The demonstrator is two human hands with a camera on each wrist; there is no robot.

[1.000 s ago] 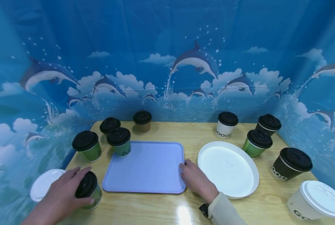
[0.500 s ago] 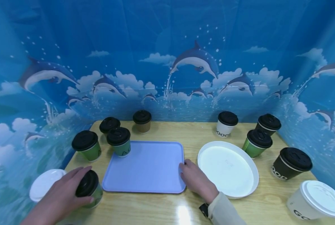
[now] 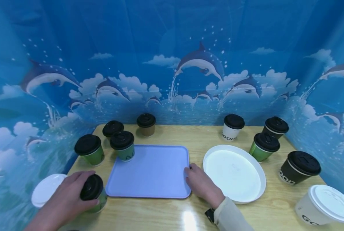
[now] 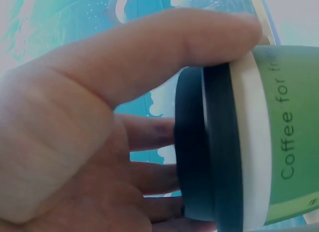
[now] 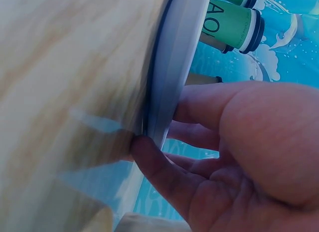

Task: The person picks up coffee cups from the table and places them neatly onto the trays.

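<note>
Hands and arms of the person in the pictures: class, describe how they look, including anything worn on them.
The left hand and right hand are both ungloved. A pale beige sleeve covers the right forearm down to about the wrist, where a small black object shows, too unclear to identify. No sleeve is visible on the left.

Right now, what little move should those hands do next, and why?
I'd guess the left hand should bring its green paper cup with a black lid onto the pale-blue rectangular tray: it grips that cup just left of the tray, the right hand pinches the tray's right edge, and most of the tray is bare.
</note>
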